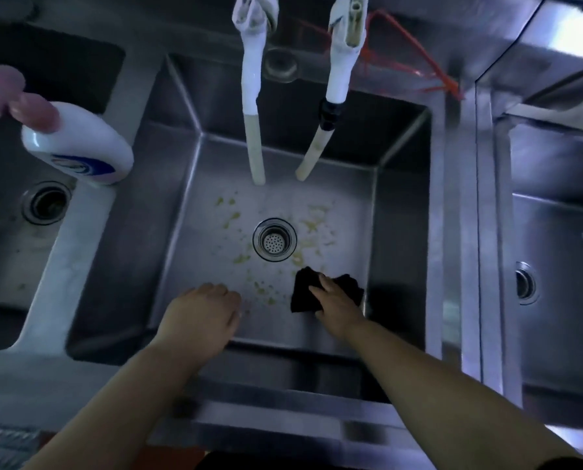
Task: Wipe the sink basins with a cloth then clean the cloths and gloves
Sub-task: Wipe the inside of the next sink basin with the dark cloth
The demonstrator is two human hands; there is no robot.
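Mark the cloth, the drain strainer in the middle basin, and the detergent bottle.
cloth (303,290): head view, on its left part beside the hand.
drain strainer (275,242): head view, on its perforated centre.
detergent bottle (80,140): head view, on its white body.

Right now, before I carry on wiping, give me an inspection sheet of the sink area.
Surface: middle basin is steel, with yellowish residue scattered round the drain.
Job's things: black cloth lies on the basin floor, near right of the drain; no gloves seen.
Clutter: white bottle with pink cap stands on the divider between left and middle basins.
Hands: right hand presses the cloth with straight fingers; left hand hangs over the floor, fingers curled under, holding nothing seen.
Cables: red cord at the back ledge; two hoses hang from the taps into the basin.
Surroundings: left basin and right basin flank it.
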